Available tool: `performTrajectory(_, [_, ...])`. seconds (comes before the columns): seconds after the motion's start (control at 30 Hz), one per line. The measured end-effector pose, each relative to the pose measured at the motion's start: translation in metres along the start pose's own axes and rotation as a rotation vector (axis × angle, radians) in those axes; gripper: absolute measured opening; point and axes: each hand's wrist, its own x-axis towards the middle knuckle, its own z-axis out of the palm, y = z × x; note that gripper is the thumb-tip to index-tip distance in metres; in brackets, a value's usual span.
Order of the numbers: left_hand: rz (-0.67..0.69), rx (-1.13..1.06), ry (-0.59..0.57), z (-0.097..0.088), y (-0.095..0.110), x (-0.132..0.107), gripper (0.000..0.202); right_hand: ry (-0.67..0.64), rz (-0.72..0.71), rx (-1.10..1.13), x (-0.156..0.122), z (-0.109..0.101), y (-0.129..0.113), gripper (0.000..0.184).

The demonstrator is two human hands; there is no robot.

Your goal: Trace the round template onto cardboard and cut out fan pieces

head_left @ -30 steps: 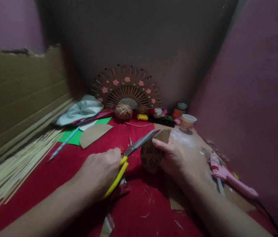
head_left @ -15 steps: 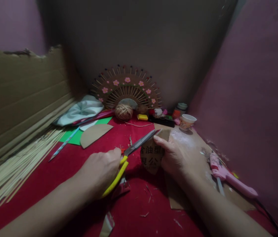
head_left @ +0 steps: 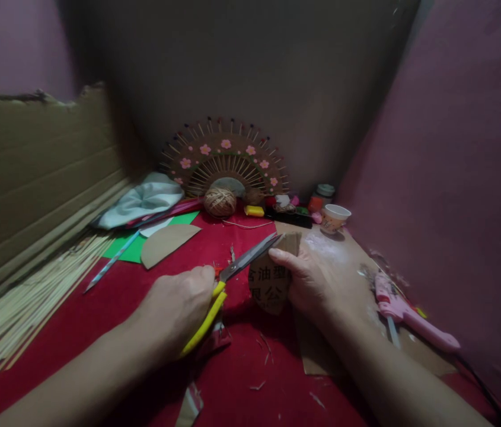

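My left hand (head_left: 183,305) is closed around the yellow handles of a pair of scissors (head_left: 245,261). The blades point up and right, nearly together, with their tips at the upper edge of a cardboard piece (head_left: 270,281). Black printed characters cover the face of that piece, and its lower edge is curved. My right hand (head_left: 308,284) grips it from the right, thumb on top and the other fingers largely hidden behind. Thin cardboard scraps (head_left: 265,347) lie on the red cloth (head_left: 241,379) below. A half-round cardboard piece (head_left: 168,243) rests farther left.
Thin sticks (head_left: 32,302) and a pencil (head_left: 112,261) lie left. At the back stand a flowered fan (head_left: 226,145), a ball of twine (head_left: 220,203) and a paper cup (head_left: 334,219). A pink glue gun (head_left: 414,317) lies on cardboard at right, beside the wall.
The scissor blades have closed slightly at the cardboard's upper edge. The whole view has shifted a little, so everything appears slightly farther left. Both hands keep their holds.
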Motion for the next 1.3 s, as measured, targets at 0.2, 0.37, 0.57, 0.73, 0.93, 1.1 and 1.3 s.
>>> performTrajectory(0.2, [-0.047,0.045,0.040,-0.001,0.004,-0.002,0.027,0.047,0.039,-0.007,0.000,-0.001,0.001,0.011])
performTrajectory(0.37, [-0.092,0.029,0.032,0.002,0.000,-0.001,0.020,-0.063,0.085,-0.054,-0.002,-0.004,0.006,0.014])
performTrajectory(0.57, [-0.111,-0.172,0.055,-0.003,-0.006,0.000,0.019,-0.045,0.093,-0.038,-0.001,-0.006,0.007,0.016])
performTrajectory(0.73, [-0.056,-0.211,0.059,-0.007,0.000,-0.003,0.020,-0.050,0.054,-0.051,-0.001,-0.004,0.005,0.015])
performTrajectory(0.93, [-0.077,-0.170,0.048,0.001,-0.001,-0.002,0.025,-0.061,0.074,-0.090,-0.002,-0.004,0.005,0.015])
performTrajectory(1.1, [-0.075,-0.114,0.039,-0.002,0.000,-0.002,0.029,-0.068,0.081,-0.109,-0.001,-0.006,0.008,0.015])
performTrajectory(1.3, [0.000,-0.042,0.012,-0.009,0.000,-0.003,0.022,-0.055,0.104,-0.151,-0.001,-0.009,0.009,0.015])
